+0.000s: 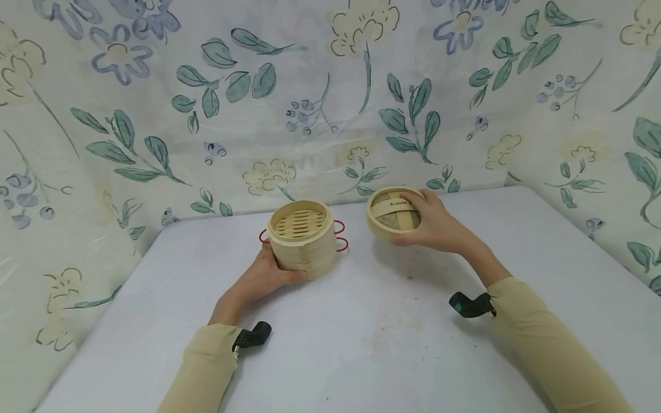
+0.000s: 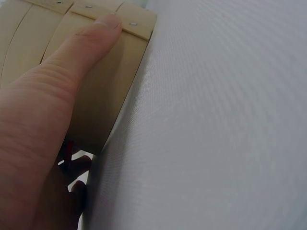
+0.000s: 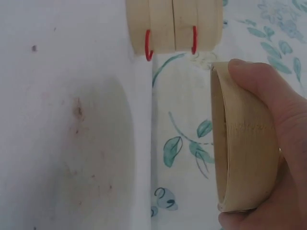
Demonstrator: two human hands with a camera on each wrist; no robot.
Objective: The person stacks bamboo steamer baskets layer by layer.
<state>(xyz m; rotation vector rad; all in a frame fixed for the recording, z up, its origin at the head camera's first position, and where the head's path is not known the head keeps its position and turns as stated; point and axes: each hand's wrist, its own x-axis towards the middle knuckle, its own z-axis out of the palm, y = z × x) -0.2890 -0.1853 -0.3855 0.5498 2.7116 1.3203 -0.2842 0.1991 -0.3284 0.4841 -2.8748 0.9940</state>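
Observation:
A round bamboo steamer (image 1: 304, 252) with red side loops and a slatted inside stands on the white table. My left hand (image 1: 265, 269) grips its lower left side; in the left wrist view the thumb (image 2: 86, 48) lies along its wall, near the table surface. To the right, my right hand (image 1: 434, 223) holds the woven bamboo lid (image 1: 384, 226) by its rim, raised above the table and apart from the steamer. The right wrist view shows the lid (image 3: 249, 143) side-on between thumb and fingers, with the steamer's red loops (image 3: 147, 45) beyond it.
The white table (image 1: 361, 355) carries small dark specks and faint stains near its middle. A floral sheet (image 1: 310, 86) hangs behind the table and along both sides. Each wrist bears a small black camera (image 1: 253, 335).

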